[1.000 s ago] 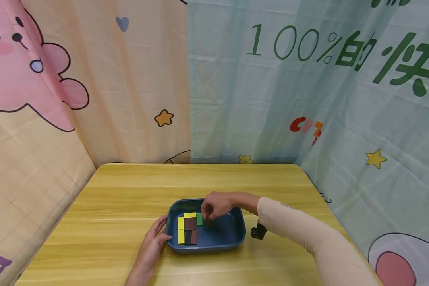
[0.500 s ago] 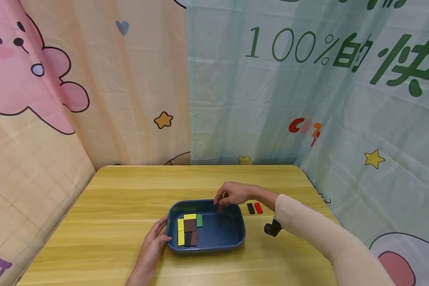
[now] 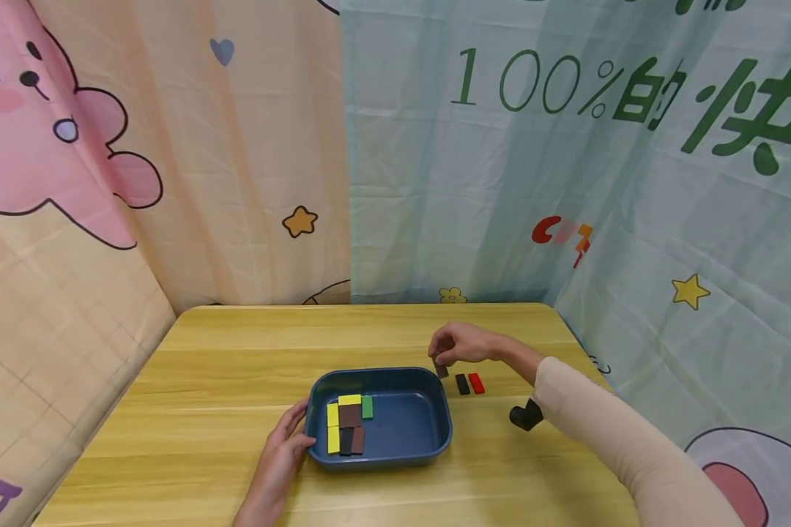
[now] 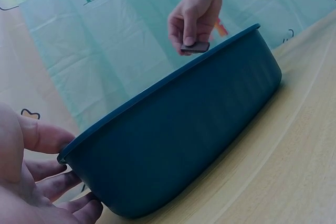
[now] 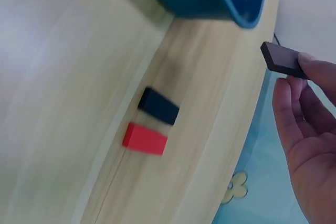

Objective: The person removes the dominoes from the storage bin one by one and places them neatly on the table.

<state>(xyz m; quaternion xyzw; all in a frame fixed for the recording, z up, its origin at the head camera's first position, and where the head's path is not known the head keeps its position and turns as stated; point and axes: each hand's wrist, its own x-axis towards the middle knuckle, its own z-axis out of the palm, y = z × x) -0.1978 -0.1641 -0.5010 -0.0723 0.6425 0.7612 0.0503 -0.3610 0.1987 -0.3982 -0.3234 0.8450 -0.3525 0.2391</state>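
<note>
Pinched between thumb and fingers of my right hand (image 3: 464, 343) is a flat brown rectangular block (image 5: 283, 59), held up just past the bin's right back corner. My left hand (image 3: 279, 455) holds the left end of a blue plastic bin (image 3: 405, 462), its thumb at the rim and fingers against the outer wall in the left wrist view. Grouped at the left inside the bin lie yellow blocks (image 3: 332, 440), brown blocks (image 3: 350, 415), a black block (image 3: 346, 440) and a green block (image 3: 367, 407).
Right of the bin, a black block (image 3: 462, 384) and a red block (image 3: 477, 383) lie side by side on the wooden table (image 3: 237, 351). Printed curtains (image 3: 409, 219) hang behind the table and along its sides.
My right hand has lifted out of the bin and moved right and back over its rim, carrying the brown block. My left hand has stayed at the bin's left end.
</note>
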